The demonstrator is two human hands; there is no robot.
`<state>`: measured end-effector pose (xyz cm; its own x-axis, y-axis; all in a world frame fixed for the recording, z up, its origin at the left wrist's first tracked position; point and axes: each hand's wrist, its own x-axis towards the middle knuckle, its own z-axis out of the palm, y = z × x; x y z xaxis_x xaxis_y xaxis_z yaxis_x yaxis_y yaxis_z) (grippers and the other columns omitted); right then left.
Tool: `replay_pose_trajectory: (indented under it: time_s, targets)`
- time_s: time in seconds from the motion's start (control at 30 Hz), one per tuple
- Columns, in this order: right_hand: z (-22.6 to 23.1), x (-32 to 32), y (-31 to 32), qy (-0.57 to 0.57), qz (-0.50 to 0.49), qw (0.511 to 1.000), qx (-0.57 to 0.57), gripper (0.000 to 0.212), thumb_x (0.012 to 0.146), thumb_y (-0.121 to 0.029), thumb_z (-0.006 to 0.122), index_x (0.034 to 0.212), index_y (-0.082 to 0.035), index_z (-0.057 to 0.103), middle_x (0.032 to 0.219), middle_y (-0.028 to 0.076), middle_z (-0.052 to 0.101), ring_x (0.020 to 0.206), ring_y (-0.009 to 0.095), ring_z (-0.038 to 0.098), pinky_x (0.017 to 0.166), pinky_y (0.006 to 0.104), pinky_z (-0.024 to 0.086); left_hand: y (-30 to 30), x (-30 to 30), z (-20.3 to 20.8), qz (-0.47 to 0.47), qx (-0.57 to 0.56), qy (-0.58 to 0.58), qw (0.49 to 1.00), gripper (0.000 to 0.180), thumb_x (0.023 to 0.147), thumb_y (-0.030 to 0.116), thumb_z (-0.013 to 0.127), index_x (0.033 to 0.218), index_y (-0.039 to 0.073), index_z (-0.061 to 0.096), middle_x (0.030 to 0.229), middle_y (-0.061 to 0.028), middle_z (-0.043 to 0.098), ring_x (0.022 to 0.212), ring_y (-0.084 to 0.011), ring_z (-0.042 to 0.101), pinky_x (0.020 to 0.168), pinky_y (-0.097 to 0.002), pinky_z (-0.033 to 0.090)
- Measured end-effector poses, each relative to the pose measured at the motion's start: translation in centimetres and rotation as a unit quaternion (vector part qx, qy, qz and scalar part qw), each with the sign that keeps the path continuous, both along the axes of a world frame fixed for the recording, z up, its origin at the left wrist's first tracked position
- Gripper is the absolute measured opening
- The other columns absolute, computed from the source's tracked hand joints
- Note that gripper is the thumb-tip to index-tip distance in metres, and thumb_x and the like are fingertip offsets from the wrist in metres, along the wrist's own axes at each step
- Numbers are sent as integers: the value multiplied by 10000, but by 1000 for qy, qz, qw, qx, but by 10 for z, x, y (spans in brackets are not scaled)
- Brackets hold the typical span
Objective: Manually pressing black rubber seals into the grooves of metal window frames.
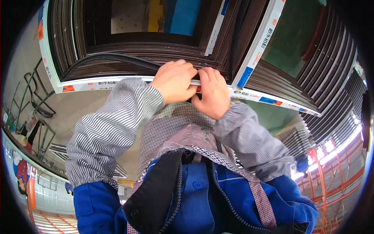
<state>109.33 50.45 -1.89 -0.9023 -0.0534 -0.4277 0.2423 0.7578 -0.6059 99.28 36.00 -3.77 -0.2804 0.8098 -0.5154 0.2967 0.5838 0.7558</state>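
A dark brown window frame [148, 50] with white protective tape along its edges lies right in front of me. A black rubber sealing strip [117, 58] runs in a curve along its near rail. My left hand [174, 80] and my right hand [212, 93] are pressed side by side on that rail, fingers curled over its edge where the strip ends. What the fingertips pinch is hidden. Striped sleeve covers reach down both my forearms.
A second dark frame [311, 70] with a greenish pane lies to the right, touching the first. Green metal racks [31, 97] stand at the left. Stacked profiles and orange-red racking [331, 167] are at the lower right. My blue jacket [202, 195] fills the lower middle.
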Motion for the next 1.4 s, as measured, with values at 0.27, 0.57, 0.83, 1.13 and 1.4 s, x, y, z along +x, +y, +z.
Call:
replay_pose_trajectory:
  time_s: [0.27,0.57,0.83,1.13,1.4]
  targets:
    - [-27,5,-6,110,14,992,62,282,592,-14,645,850,-59,541,839,94,502,808,302,528,695,391,446,-14,35,-19,18,81,229,970,349,628,88,726,953,41,609,918,-70,559,920,-237,567,832,-341,483]
    - [-9,-14,-30,72,55,996,17,503,746,-248,748,1145,4,571,1108,127,576,1028,334,554,904,419,430,-77,-19,-8,23,-12,195,980,267,854,298,672,1023,98,721,1025,-62,698,1002,-227,641,876,-373,496]
    - [-37,-76,-91,-100,3,988,-122,184,901,-189,626,1006,-69,718,996,90,672,967,285,645,858,394,525,-154,-91,6,-62,-189,133,971,164,900,213,612,974,131,733,1011,-23,694,980,-236,661,854,-376,528]
    - [-33,-81,-99,-101,-13,989,-106,164,861,-136,663,978,-37,722,962,122,712,868,301,688,789,377,550,-166,-90,-7,-19,-134,100,986,148,860,172,645,948,79,720,964,-48,707,925,-258,668,814,-394,530]
    - [-35,-80,-103,-90,-29,991,-99,154,847,-118,678,964,-26,720,905,131,712,816,280,695,754,361,552,-170,-91,-6,-15,-125,94,988,169,902,188,609,958,79,725,989,-61,716,929,-266,673,839,-393,530]
